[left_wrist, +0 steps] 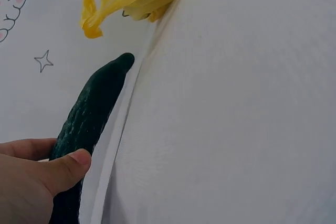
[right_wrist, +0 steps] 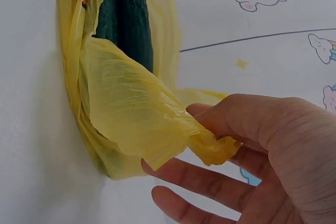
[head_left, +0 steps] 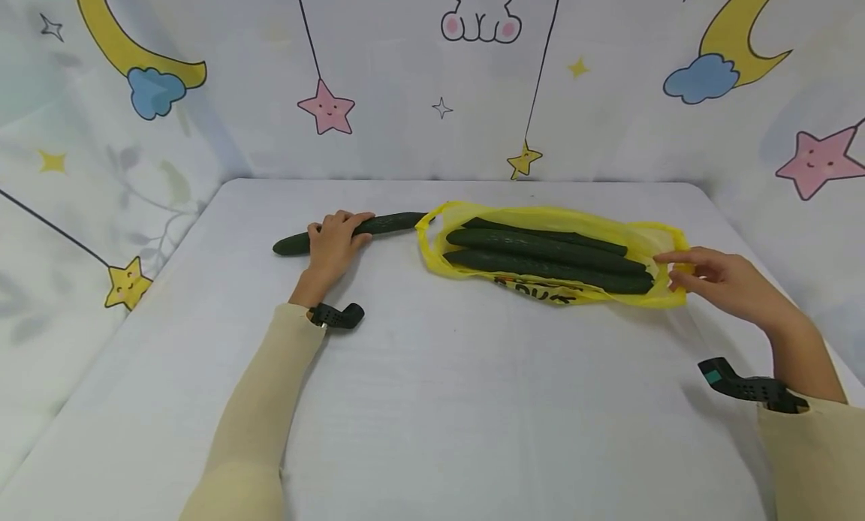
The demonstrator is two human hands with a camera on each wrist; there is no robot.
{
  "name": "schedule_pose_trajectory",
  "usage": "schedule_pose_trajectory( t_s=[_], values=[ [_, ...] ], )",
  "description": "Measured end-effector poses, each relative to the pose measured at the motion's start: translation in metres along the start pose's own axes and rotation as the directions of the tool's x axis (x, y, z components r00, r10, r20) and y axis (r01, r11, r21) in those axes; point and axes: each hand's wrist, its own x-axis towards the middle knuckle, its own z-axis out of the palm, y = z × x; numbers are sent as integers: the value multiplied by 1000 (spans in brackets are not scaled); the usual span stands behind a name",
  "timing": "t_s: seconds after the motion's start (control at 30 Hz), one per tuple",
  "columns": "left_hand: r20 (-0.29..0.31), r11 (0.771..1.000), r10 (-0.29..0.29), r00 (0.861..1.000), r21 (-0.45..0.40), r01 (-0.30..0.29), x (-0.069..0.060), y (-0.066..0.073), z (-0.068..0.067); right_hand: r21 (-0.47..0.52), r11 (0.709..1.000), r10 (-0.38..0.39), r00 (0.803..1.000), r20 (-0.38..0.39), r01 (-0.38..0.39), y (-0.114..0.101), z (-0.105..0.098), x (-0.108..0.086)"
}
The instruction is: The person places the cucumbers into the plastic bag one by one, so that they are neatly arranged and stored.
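A long dark green cucumber (head_left: 392, 223) lies on the table, and my left hand (head_left: 333, 243) grips it near its left part. In the left wrist view the thumb and fingers lie on either side of the cucumber (left_wrist: 86, 114). To its right is a yellow plastic bag (head_left: 541, 215), with several cucumbers (head_left: 547, 252) inside it. My right hand (head_left: 726, 281) pinches the right end of the bag. From the right wrist view, thumb and forefinger hold a bunched corner of the bag (right_wrist: 131, 98), while the other fingers stay apart from it.
Everything lies on a white-covered table (head_left: 459, 401). Behind and beside it hangs a white cloth backdrop (head_left: 392, 40) printed with moons, stars and clouds. Black wrist cameras sit on both wrists. The bag's left handle loop (head_left: 424, 243) is close to the loose cucumber's tip.
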Motion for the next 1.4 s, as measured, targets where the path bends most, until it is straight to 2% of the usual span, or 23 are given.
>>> schedule_pose_trajectory(
  t_s=[0.23,0.47,0.8,1.4],
  values=[
    [-39,998,59,998,22,-58,2,8,-6,8,1000,0,1000,1,0,1,-1,0],
    [-75,996,83,994,20,-82,2,16,-12,9,1000,-13,1000,2,13,3,-1,0],
    [-153,990,142,978,13,-142,2,26,-24,3,1000,10,1000,6,-10,2,-1,0],
    [-190,975,221,957,22,-221,-4,57,-44,8,1000,14,1000,10,-14,2,-1,1]
  ],
)
